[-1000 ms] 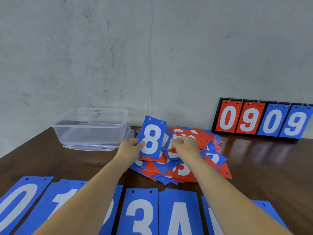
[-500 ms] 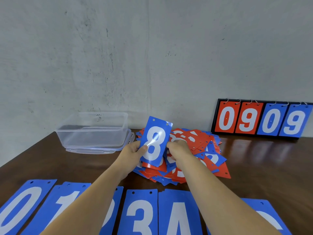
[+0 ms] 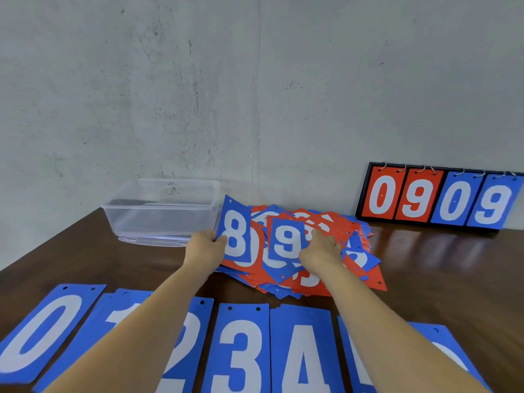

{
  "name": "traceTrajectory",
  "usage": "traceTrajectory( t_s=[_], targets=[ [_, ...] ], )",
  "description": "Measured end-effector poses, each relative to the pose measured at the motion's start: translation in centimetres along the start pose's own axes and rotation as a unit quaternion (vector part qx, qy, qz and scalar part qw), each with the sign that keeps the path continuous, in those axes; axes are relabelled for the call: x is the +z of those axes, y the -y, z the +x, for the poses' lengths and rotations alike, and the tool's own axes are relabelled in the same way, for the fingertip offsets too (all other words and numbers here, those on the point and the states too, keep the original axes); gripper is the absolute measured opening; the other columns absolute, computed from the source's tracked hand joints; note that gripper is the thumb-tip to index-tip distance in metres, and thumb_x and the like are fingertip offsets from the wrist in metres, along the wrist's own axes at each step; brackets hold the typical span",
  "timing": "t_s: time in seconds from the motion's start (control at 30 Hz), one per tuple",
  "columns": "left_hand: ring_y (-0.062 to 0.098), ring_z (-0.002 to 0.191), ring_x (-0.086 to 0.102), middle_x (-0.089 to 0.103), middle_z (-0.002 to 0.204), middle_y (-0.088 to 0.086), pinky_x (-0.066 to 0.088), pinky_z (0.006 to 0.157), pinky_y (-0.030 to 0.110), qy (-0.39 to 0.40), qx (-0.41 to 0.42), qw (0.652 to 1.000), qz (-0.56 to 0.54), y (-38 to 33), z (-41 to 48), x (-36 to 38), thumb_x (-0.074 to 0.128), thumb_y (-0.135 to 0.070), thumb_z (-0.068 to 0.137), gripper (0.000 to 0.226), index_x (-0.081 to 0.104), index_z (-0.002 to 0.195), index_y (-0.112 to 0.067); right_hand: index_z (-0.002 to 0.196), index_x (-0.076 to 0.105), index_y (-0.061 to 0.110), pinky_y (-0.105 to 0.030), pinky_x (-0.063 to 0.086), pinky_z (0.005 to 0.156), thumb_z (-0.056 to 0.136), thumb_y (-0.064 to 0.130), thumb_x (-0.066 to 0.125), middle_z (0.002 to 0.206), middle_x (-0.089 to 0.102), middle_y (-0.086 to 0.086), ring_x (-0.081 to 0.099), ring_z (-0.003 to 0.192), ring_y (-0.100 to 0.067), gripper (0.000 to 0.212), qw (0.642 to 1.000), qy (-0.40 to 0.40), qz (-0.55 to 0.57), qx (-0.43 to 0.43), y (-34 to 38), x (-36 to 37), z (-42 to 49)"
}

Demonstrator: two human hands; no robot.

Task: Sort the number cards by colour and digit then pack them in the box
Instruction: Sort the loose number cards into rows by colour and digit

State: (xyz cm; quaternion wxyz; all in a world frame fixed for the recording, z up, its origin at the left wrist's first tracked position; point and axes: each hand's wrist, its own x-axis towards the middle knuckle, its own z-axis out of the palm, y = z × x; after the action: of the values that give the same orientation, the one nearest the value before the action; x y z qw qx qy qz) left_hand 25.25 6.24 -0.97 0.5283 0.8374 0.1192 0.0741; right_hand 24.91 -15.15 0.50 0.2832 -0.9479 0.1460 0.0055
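Above the card pile [image 3: 337, 222] — left hand [image 3: 202, 248] pinches blue 8 [image 3: 235, 236], right hand [image 3: 323, 252] grips blue 9 [image 3: 286, 242] alongside

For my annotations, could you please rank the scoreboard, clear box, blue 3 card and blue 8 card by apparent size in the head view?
1. scoreboard
2. clear box
3. blue 3 card
4. blue 8 card
Nearness enlarges the 3 card; real sizes unsure.

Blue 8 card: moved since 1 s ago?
Yes. The blue 8 card, held in the left hand, has shifted left: its edge now sits closer to the clear box.
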Motion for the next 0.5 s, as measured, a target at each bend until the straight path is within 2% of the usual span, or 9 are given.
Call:
traceTrajectory(
  t_s=[0.07, 0.13, 0.2, 0.27, 0.33, 0.4, 0.47, 0.5],
  targets=[
    [0.02, 0.081, 0.068, 0.071, 0.092, 0.008, 0.057, 0.069, 0.031, 0.031, -0.012, 0.999, -0.009, 0.1, -0.1, 0.3, 0.055, -0.023, 0.097, 0.023, 0.067, 0.097, -0.002, 0.143, 0.032, 0.011, -0.041, 0.036, 0.106, 0.093, 0.015, 0.053, 0.145, 0.036, -0.012, 0.028, 0.136, -0.033, 0.054, 1.0, -0.019, -0.001, 0.01, -0.6, -0.4, 0.3],
    [0.017, 0.08, 0.067, 0.07, 0.091, 0.007, 0.057, 0.07, 0.03, 0.044, -0.009, 0.999, 0.004, 0.0, -0.2, 0.6, 0.056, -0.023, 0.096, 0.018, 0.066, 0.089, -0.01, 0.139, 0.037, 0.01, -0.041, 0.038, 0.104, 0.094, 0.028, 0.055, 0.143, 0.041, -0.011, 0.032, 0.134, -0.032, 0.052, 0.999, -0.039, 0.017, 0.014, -0.8, -0.3, 0.5],
    [0.017, 0.083, 0.068, 0.072, 0.094, 0.007, 0.059, 0.074, 0.033, 0.044, 0.001, 0.999, 0.011, 0.0, -0.4, 0.8, 0.057, -0.025, 0.096, 0.02, 0.067, 0.092, -0.008, 0.142, 0.035, 0.011, -0.043, 0.037, 0.106, 0.088, 0.054, 0.059, 0.145, 0.039, -0.01, 0.031, 0.136, -0.031, 0.073, 0.999, -0.038, 0.008, 0.013, -0.6, 0.3, 0.6],
    [0.019, 0.084, 0.069, 0.073, 0.095, 0.007, 0.059, 0.078, 0.038, 0.042, 0.006, 0.999, 0.008, -0.2, -0.5, 1.0, 0.057, -0.025, 0.096, 0.026, 0.068, 0.098, -0.001, 0.145, 0.03, 0.012, -0.044, 0.033, 0.108, 0.078, 0.068, 0.061, 0.148, 0.034, -0.01, 0.028, 0.138, -0.031, 0.092, 0.998, -0.046, -0.047, 0.009, -0.4, 1.0, 0.7],
    [0.02, 0.085, 0.069, 0.073, 0.096, 0.008, 0.059, 0.078, 0.039, 0.039, 0.007, 0.999, -0.005, -0.2, -0.6, 1.1, 0.057, -0.024, 0.096, 0.026, 0.069, 0.098, -0.001, 0.145, 0.028, 0.013, -0.045, 0.03, 0.11, 0.078, 0.066, 0.064, 0.149, 0.031, -0.011, 0.026, 0.14, -0.032, 0.093, 0.996, -0.053, -0.071, 0.021, -0.4, 1.3, 1.0],
    [0.02, 0.087, 0.068, 0.072, 0.099, 0.007, 0.059, 0.073, 0.035, 0.033, 0.004, 0.999, -0.026, -0.3, -0.7, 1.0, 0.057, -0.023, 0.096, 0.022, 0.068, 0.097, -0.004, 0.144, 0.032, 0.012, -0.044, 0.033, 0.109, 0.08, 0.056, 0.068, 0.147, 0.035, -0.011, 0.028, 0.138, -0.032, 0.085, 0.997, -0.039, -0.041, 0.045, -0.6, 1.0, 1.8],
    [0.02, 0.087, 0.067, 0.07, 0.099, 0.007, 0.056, 0.068, 0.029, 0.025, 0.006, 0.999, -0.036, -0.6, -0.8, 0.9, 0.057, -0.022, 0.097, 0.016, 0.066, 0.095, -0.009, 0.138, 0.039, 0.01, -0.04, 0.041, 0.1, 0.081, 0.046, 0.072, 0.139, 0.045, -0.01, 0.038, 0.132, -0.031, 0.074, 0.998, -0.014, 0.006, 0.066, -1.1, 0.6, 2.6],
    [0.021, 0.087, 0.066, 0.07, 0.099, 0.007, 0.055, 0.066, 0.028, 0.021, 0.01, 0.999, -0.036, -0.6, -0.8, 0.9, 0.056, -0.021, 0.097, 0.013, 0.065, 0.093, -0.011, 0.132, 0.044, 0.01, -0.037, 0.046, 0.09, 0.082, 0.039, 0.074, 0.132, 0.051, -0.01, 0.045, 0.125, -0.03, 0.065, 0.997, -0.007, 0.029, 0.07, -1.4, 0.4, 2.9]
  ],
)
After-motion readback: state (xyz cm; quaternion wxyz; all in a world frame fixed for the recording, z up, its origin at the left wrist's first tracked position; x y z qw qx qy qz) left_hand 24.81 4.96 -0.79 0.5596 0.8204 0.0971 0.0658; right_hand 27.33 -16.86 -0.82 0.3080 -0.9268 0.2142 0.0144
